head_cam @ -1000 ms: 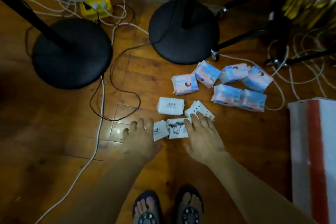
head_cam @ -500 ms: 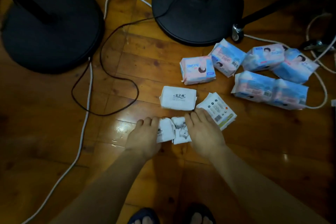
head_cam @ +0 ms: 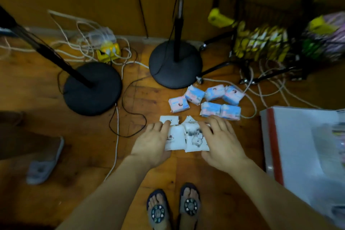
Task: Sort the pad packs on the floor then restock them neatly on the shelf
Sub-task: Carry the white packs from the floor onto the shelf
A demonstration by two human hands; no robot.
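Centre of frame: both hands on two white pad packs, side by side & touching. Left hand (head_cam: 153, 141) grips the left white pack (head_cam: 175, 141) along its left edge, fingers curled over its top; right hand (head_cam: 223, 141) grips the right white pack (head_cam: 195, 139), the one w/ dark printing, fingers spread over its right side. Can't tell if the packs are lifted or on the wood floor (head_cam: 84, 145).

Just above the hands, two more white packs: one flat (head_cam: 168, 119) by the left fingertips, one tilted (head_cam: 191, 118) peeking out behind the held pair.

Upper right of centre: blue-pink pad packs in a loose cluster. Top row: one apart at left (head_cam: 178, 104), then (head_cam: 194, 95), (head_cam: 214, 92), (head_cam: 233, 95) close together. Below, two touching end to end (head_cam: 210, 109), (head_cam: 230, 111), just above the right hand's fingers.

Above the cluster, a round black stand base (head_cam: 175, 64); second black base (head_cam: 92, 88) left of centre. White cables & a yellow power strip (head_cam: 108, 52) upper left. Upper right, blurred: black wire rack (head_cam: 261, 43) w/ yellow packs. Right edge: white box w/ red stripe (head_cam: 298, 145). Bottom centre: person's feet in sandals (head_cam: 173, 209). Left edge: a grey slipper (head_cam: 44, 164).
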